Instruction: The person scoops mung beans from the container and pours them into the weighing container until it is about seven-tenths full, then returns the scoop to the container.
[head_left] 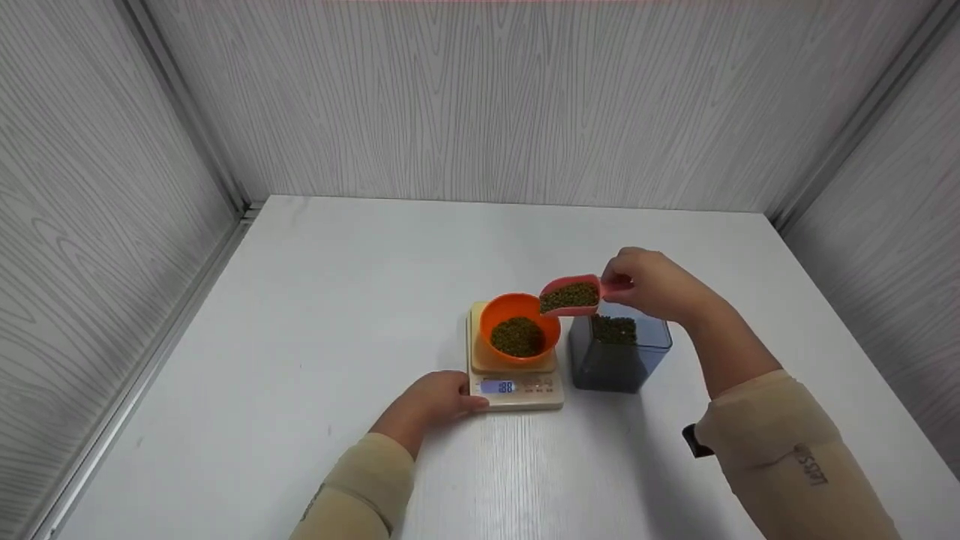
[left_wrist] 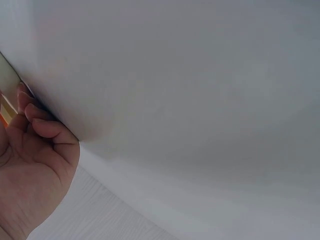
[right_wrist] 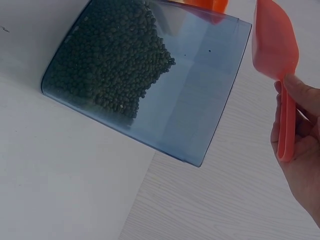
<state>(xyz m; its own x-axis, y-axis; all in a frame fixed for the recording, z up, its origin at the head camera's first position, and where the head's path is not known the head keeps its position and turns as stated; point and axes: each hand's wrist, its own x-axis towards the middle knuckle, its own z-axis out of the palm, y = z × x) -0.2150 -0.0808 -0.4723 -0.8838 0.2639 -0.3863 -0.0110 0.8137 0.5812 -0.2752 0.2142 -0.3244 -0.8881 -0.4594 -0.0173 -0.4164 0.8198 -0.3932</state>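
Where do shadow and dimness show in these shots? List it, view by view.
Head: a soft shadow runs from the box down the table; left wrist: dull and grey, darker beside the left hand; right wrist: the box's blue tint darkens the beans, the scoop looks fairly clear.

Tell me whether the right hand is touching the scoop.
Touching. The right wrist view shows it: the right hand grips the scoop by its handle, thumb and fingers on either side.
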